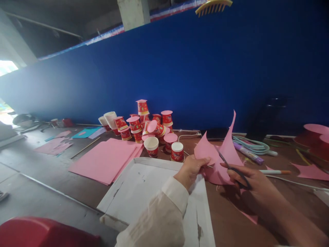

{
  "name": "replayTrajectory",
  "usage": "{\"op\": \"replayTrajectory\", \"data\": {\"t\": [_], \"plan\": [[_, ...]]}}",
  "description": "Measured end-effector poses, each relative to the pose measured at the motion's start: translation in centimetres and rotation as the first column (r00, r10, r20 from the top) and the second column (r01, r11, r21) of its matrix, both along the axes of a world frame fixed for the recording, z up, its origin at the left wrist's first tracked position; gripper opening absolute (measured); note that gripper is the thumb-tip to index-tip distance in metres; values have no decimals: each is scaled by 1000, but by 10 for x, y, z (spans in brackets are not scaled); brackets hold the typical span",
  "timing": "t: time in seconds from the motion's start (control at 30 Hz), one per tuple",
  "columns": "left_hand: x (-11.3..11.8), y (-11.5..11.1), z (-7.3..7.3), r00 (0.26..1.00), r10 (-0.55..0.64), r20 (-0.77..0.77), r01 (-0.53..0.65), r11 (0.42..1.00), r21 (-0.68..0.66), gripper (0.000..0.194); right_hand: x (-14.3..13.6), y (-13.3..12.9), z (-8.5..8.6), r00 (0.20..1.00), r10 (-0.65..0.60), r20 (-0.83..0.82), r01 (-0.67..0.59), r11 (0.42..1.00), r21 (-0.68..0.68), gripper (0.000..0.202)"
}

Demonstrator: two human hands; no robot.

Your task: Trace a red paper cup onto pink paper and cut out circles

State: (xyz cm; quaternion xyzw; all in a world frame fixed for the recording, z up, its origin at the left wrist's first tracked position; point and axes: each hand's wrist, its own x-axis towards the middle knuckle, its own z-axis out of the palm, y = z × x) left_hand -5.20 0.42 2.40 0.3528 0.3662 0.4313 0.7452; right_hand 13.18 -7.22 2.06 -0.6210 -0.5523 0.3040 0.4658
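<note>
A pink paper sheet point(218, 171) with pointed, cut edges stands up between my two hands. My left hand point(190, 168) pinches its left side, thumb on top, above the right edge of a white box lid. In my right hand point(253, 181) are black scissors point(240, 175), fingers through the handles, the blades against the paper and pointing up and left. Beyond my left hand stand a red cup with a white rim point(177, 152) and an open red cup point(151, 146).
A white lid point(144, 178) lies below my left forearm. Pink sheets point(108, 159) are stacked at left. Red cups point(135, 124) topped with pink discs are piled before a blue partition point(180, 68). Coiled cable point(253, 145) and a purple marker point(250, 154) lie at right.
</note>
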Motion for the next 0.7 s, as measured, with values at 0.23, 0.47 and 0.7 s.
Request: {"op": "replayTrajectory", "data": {"t": [0.23,0.47,0.7], "plan": [[-1,0,3,1000,5,-29,-5,1000,-9,41,-1,-1,5,1000,-6,-11,5,999,-35,49],[-2,0,6,997,5,-72,-7,1000,-23,36,-5,-3,0,999,-39,-16,38,997,-64,63],[-2,2,1,998,3,-59,-3,1000,-3,43,-5,-3,0,999,-50,-9,49,996,-80,63]]}}
